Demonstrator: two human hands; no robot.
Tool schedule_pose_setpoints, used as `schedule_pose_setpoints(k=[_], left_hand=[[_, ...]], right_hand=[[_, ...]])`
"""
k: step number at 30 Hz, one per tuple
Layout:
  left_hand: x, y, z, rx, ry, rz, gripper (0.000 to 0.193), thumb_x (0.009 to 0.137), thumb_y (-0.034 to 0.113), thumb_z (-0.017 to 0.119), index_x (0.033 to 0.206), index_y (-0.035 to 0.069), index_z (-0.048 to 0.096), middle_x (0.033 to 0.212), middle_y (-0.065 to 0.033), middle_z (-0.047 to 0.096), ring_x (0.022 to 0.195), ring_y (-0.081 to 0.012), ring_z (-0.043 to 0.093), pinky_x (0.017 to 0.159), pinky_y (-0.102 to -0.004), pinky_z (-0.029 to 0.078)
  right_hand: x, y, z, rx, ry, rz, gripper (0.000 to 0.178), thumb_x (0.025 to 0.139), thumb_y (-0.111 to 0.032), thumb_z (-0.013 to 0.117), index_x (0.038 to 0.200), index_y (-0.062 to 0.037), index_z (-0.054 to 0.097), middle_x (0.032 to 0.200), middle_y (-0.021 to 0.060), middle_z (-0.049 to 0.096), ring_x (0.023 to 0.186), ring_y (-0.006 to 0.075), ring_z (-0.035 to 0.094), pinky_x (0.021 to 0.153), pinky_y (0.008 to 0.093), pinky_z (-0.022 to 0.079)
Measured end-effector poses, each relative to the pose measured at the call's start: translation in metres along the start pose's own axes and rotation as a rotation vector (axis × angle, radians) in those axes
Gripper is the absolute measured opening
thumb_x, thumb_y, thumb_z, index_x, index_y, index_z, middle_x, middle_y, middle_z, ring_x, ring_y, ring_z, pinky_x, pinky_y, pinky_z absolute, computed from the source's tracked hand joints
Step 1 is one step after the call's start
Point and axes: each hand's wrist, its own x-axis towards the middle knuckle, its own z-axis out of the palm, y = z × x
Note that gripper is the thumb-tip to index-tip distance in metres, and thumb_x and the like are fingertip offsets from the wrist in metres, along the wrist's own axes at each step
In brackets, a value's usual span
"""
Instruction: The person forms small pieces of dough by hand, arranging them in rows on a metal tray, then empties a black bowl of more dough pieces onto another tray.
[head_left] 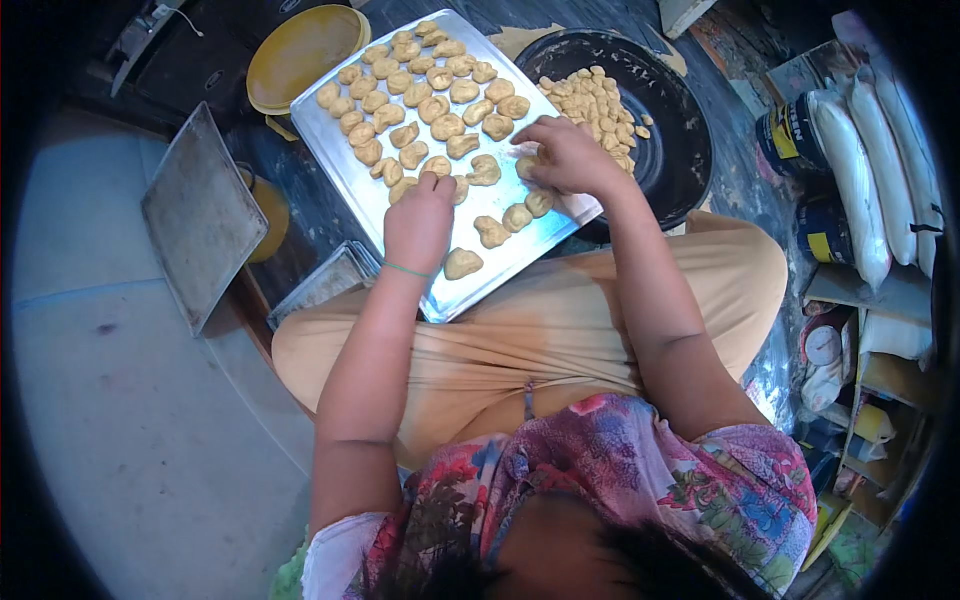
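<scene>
A silver metal tray [545,245] lies tilted across my lap, its far part covered with rows of tan dough pieces [447,126]. My left hand [420,220] is over the near left part of the tray, fingers pinched together at a piece of dough [460,190] that they partly hide. Toward the tray's right edge, my right hand [570,157] curves its fingers around another dough piece [526,167]. A few pieces lie between and below the hands, among them a lone lump [462,264] near the tray's front.
Right of the tray stands a black round basin [680,150] holding many small dough pieces. A yellow bucket [300,60] is at the back left. An empty baking tray [200,215] leans at the left. Long white packages [850,190] and shelves [890,385] line the right side.
</scene>
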Motion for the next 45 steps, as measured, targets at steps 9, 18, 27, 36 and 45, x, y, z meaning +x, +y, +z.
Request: schedule_pose_setpoints(k=[9, 18, 27, 36, 45], left_hand=[[0.007, 0.015, -0.009, -0.074, 0.025, 0.023, 0.013, 0.079, 0.010, 0.057, 0.091, 0.010, 0.057, 0.089, -0.0102, 0.056, 0.076, -0.0298, 0.063, 0.062, -0.0420, 0.052], [-0.009, 0.021, -0.024, -0.241, -0.236, 0.027, 0.016, 0.080, 0.017, 0.065, 0.092, 0.007, 0.060, 0.091, -0.0108, 0.060, 0.081, -0.0334, 0.061, 0.069, -0.0424, 0.049], [-0.031, 0.008, -0.034, -0.334, -0.430, -0.058, 0.026, 0.077, 0.018, 0.069, 0.100, 0.007, 0.062, 0.096, -0.0128, 0.059, 0.089, -0.0330, 0.061, 0.077, -0.0419, 0.049], [-0.042, 0.014, -0.025, -0.316, -0.372, -0.063, 0.024, 0.078, 0.018, 0.068, 0.097, 0.006, 0.061, 0.099, -0.0140, 0.058, 0.087, -0.0347, 0.061, 0.076, -0.0433, 0.050], [-0.040, 0.017, -0.020, -0.250, -0.107, -0.059, 0.025, 0.078, 0.019, 0.066, 0.098, 0.007, 0.059, 0.098, -0.0113, 0.057, 0.082, -0.0324, 0.062, 0.070, -0.0432, 0.051]], right_hand=[[0.009, 0.019, 0.005, -0.008, 0.052, 0.050, 0.028, 0.073, -0.016, 0.071, 0.100, -0.0098, 0.067, 0.094, 0.0089, 0.066, 0.094, 0.0262, 0.060, 0.086, 0.0382, 0.044], [0.008, 0.038, -0.004, 0.162, 0.034, 0.286, 0.030, 0.072, -0.009, 0.071, 0.102, -0.0044, 0.065, 0.092, 0.0093, 0.065, 0.084, 0.0191, 0.063, 0.075, 0.0310, 0.049], [-0.030, 0.020, -0.029, 0.108, -0.154, 0.339, 0.044, 0.068, -0.017, 0.077, 0.108, -0.0049, 0.062, 0.104, 0.0132, 0.059, 0.093, 0.0240, 0.060, 0.081, 0.0319, 0.048], [-0.038, 0.019, -0.012, 0.099, -0.240, 0.425, 0.051, 0.064, -0.012, 0.075, 0.111, -0.0068, 0.060, 0.113, 0.0162, 0.057, 0.102, 0.0304, 0.058, 0.086, 0.0349, 0.047], [-0.053, -0.003, -0.008, -0.161, -0.218, 0.133, 0.040, 0.069, -0.024, 0.071, 0.109, -0.0196, 0.064, 0.115, 0.0049, 0.053, 0.115, 0.0269, 0.045, 0.096, 0.0414, 0.033]])
